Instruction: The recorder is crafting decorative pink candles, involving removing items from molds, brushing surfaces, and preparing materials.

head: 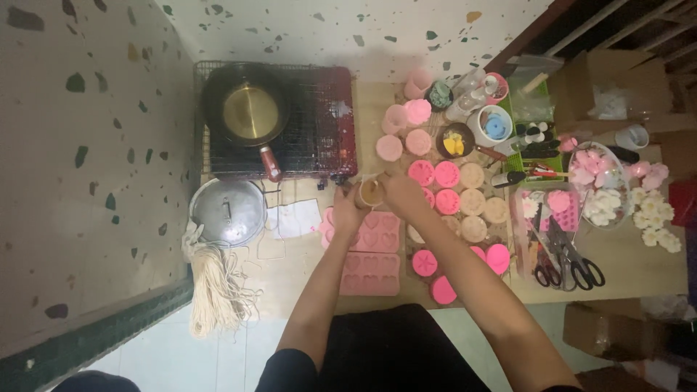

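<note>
Holding a small cup [371, 192] between both hands, left hand [347, 209] wrapped round one side and right hand [404, 194] on the other, fingers curled against its wall. Looks like a pale little cup with brownish stuff inside, rim facing up, hard to tell much more at this size. Sitting right over the top edge of a pink heart mould tray [371, 252], just under the fingertips. Just past the right-hand fingers, loads of round pink and beige moulds [446, 174]. Further out beyond the left fingers, a dark pan [249, 110] with a gold inside on a wire rack, plus a steel lid [228, 211] and a bundle of pale string [215, 283]. Scissors [571, 261] well off to the right. Low wooden table [617, 265], speckled terrazzo floor [87, 145] around it.
</note>
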